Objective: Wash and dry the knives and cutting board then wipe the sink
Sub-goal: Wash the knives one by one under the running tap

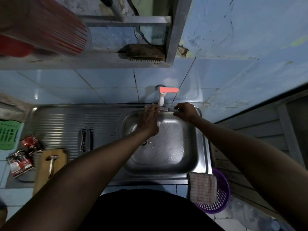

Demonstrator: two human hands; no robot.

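Observation:
My right hand (185,112) grips the handle of a knife (166,109), its blade pointing left under the white tap (161,97) with the orange lever. My left hand (149,120) is open, its straight fingers reaching up to the blade at the far rim of the steel sink (202,147). The basin floor is wet. On the ribbed drainboard (66,124) lie two more knives (85,140). A wooden cutting board (50,167) sits at the left with a metal tool (52,164) lying on it. A checked cloth (203,187) hangs at the sink's front right corner.
A purple basket (221,197) stands under the cloth. Red-and-black packets (23,157) and a green basket (8,134) lie at the far left. A shelf above holds a scrubbing brush (143,52) and a red striped container (50,30).

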